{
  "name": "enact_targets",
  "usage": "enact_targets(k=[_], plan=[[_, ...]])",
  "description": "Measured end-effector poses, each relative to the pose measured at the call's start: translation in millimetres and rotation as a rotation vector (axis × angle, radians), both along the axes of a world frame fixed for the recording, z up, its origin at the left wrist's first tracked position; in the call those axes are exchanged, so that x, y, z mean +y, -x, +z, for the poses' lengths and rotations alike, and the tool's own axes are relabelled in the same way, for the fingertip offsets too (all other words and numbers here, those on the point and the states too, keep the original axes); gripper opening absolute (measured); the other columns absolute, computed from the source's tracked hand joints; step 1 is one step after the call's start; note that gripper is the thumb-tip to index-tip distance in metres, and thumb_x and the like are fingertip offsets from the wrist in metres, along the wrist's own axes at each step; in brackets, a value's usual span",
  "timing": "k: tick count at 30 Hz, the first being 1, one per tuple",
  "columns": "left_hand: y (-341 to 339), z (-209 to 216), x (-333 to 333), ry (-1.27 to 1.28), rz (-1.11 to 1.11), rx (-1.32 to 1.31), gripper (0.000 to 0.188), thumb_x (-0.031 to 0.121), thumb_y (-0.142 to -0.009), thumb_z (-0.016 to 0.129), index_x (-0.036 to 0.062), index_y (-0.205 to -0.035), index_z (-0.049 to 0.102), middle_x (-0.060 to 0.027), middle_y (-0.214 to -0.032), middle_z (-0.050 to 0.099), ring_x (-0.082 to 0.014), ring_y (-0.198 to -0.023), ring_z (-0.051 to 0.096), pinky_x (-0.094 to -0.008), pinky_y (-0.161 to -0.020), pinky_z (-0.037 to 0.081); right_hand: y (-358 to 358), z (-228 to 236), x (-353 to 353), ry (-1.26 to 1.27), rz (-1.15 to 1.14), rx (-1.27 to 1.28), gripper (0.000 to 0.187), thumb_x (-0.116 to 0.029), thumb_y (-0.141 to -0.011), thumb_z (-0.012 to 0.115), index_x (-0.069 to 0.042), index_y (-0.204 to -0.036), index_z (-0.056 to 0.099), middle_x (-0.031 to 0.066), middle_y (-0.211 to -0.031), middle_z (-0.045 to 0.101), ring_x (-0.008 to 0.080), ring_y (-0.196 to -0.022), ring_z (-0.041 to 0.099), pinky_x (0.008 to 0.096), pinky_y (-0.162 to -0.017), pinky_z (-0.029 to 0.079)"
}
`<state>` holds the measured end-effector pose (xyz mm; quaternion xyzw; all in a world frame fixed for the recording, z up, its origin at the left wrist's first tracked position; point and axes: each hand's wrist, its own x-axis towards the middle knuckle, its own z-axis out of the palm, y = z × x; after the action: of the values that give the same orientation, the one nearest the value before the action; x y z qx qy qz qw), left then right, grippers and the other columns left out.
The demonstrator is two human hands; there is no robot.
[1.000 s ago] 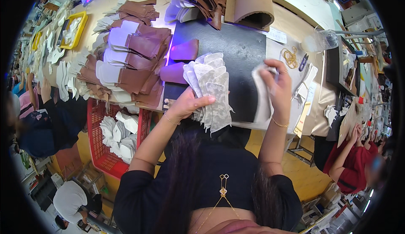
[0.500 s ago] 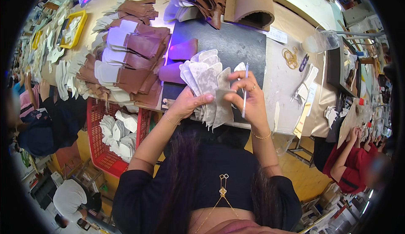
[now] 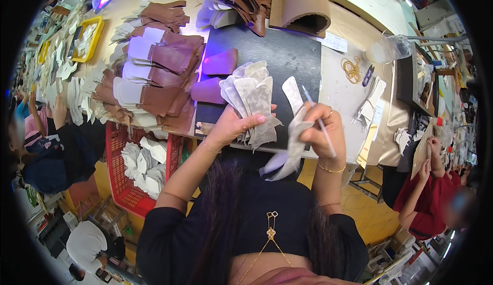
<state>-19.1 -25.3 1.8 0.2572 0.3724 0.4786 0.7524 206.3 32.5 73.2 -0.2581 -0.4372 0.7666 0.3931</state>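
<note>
My left hand [image 3: 237,127] grips a fanned stack of grey-white mottled cut pieces [image 3: 251,100], thumb on top and fingers beneath. In my right hand [image 3: 324,131], apart from that stack, one limp grey piece [image 3: 295,149] is pinched between thumb and fingers, its lower end curling and blurred. The same hand also holds a slim white pen-like stick [image 3: 319,118], slanting across the fingers. A single white piece [image 3: 292,92] lies on the black board [image 3: 292,54] just beyond my right hand. Two brown leather pieces [image 3: 220,63] rest on the board's left side.
Left of the board are stacked brown leather pieces with white backing [image 3: 169,92]. A red basket [image 3: 115,177] of white pieces sits below the table edge. Rubber bands [image 3: 351,70], a small cutter [image 3: 367,75] and a cardboard tube [image 3: 307,5] lie around. People work on both sides.
My right hand has moved right and down, drawing one grey piece away from the stack. The white piece on the board now shows more fully. My left hand keeps its hold.
</note>
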Motion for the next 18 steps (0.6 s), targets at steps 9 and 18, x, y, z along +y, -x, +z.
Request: enact_targets(k=[9,18], plan=[[-8.3,-18.5,-16.6,-0.21,0.045,0.129,0.088,0.064,-0.097,0.05,-0.0008,-0.154,0.032,-0.0122,-0.151,0.046,-0.0227,-0.142,0.041,-0.0376,-0.117,0.034,52.5,-29.3,-9.8,-0.83,-0.393,-0.588,0.026,-0.009,-0.075,0.088,-0.006,-0.092,0.069,0.0091,-0.109,0.066,0.0203,-0.097,0.061,0.0342,-0.082,0.053],[-16.4,-9.6,-16.0,-0.225,0.091,0.214,0.086,0.063,-0.097,0.053,-0.0004,-0.152,0.035,-0.0123,-0.148,0.048,-0.0228,-0.138,0.044,-0.0375,-0.115,0.035,55.1,-22.3,-26.8,-0.701,-0.467,-0.708,0.029,-0.005,-0.073,0.087,-0.006,-0.096,0.07,0.0123,-0.113,0.06,0.0259,-0.097,0.061,0.037,-0.082,0.053]])
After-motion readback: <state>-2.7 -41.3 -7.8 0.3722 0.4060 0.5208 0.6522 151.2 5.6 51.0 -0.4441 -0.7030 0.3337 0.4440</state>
